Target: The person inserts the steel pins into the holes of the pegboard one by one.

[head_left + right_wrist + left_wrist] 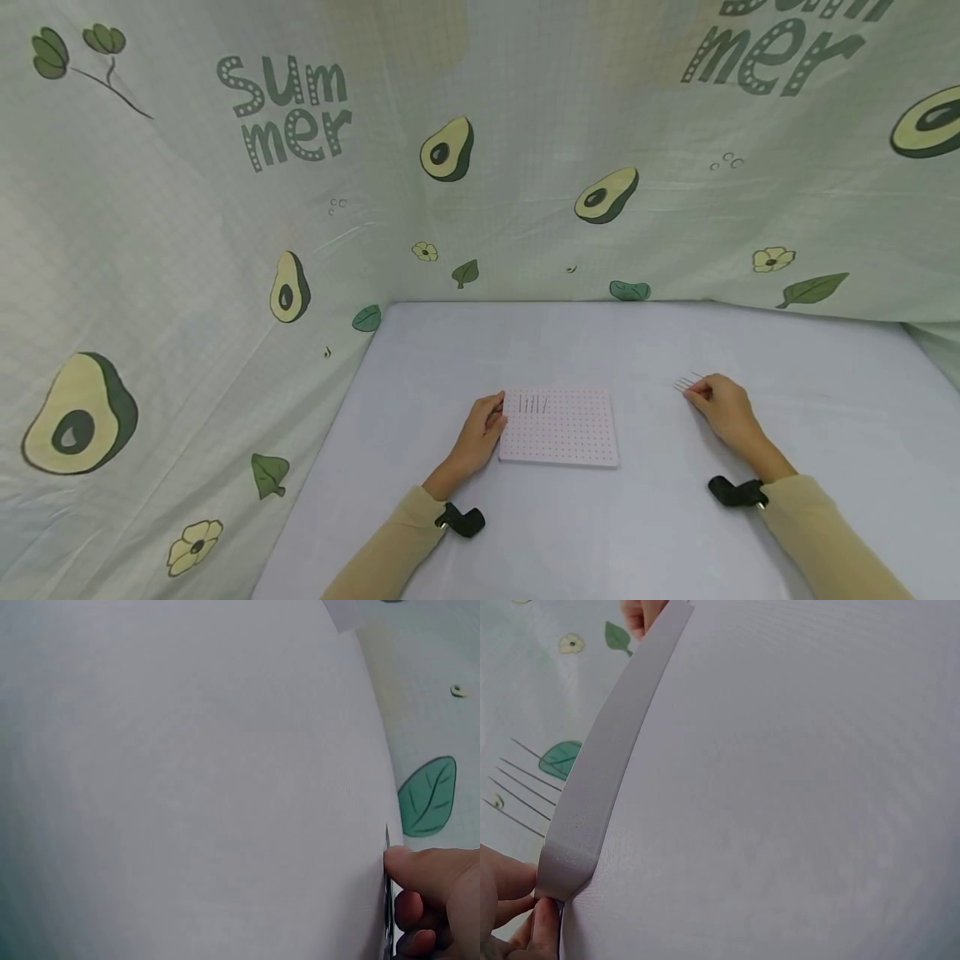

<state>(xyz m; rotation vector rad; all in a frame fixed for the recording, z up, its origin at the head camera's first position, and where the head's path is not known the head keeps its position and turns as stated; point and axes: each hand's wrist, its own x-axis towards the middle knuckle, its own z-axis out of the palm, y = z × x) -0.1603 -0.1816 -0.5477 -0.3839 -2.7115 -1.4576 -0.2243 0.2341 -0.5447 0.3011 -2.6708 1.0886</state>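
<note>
Pale avocado-print cloth (525, 250) along back and left, green "summer" lettering (294, 80), white tabletop (615, 533)

Count, head view. Tabletop (555, 533): 1. Dotted board (577, 433): 1. Hands: 2, left hand (474, 433) and right hand (726, 410). Thin pins (532, 404) standing in the board's far left part: 5; left wrist view agrees, 5. Held pins (682, 384), right hand: several, overlapping, exact number not readable. Black wrist devices (467, 522): 2, one per arm. Cloth (525, 50) prints: avocados (78, 400) 5, leaves (465, 272) 5, yellow flowers (424, 251) 3, "summer" letterings (294, 82) 2, budded stem (51, 54) 1.
</note>
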